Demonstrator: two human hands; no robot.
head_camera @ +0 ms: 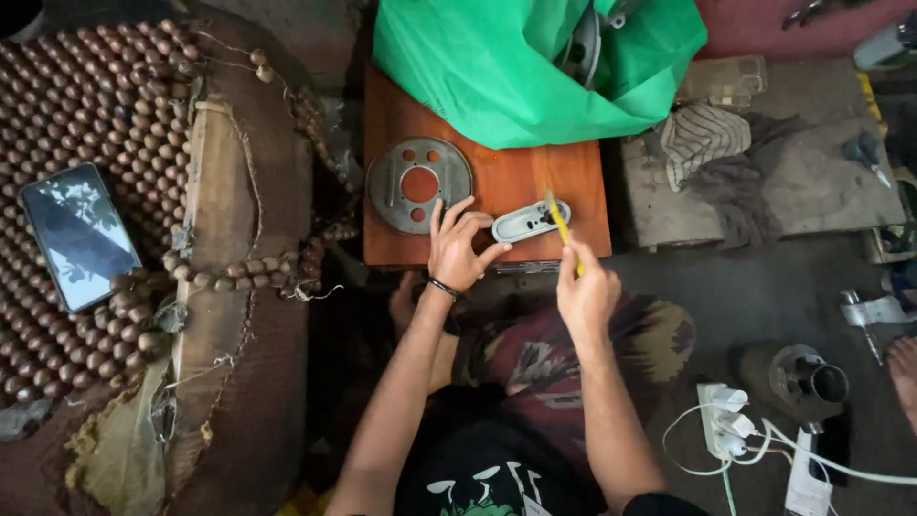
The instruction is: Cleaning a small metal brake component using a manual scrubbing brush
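At the centre of the frame the left hand point(455, 247) rests fingers spread on a reddish wooden board point(573, 191), its fingertips pressing the left end of a small oblong grey metal plate point(528, 221) that lies flat near the board's lower edge. The right hand point(586, 294), just below and right of the plate, is clenched around a thin yellow tool point(562, 229) whose tip reaches onto the plate's right end. To the upper left of the left hand lies a round metal disc point(419, 185) with a large centre hole and smaller holes around it. A green plastic bag point(535, 67) covers the board's top edge. At far left a smartphone point(78, 234) lies on a wooden bead seat mat point(86, 105), and a white power strip point(723, 432) sits at lower right
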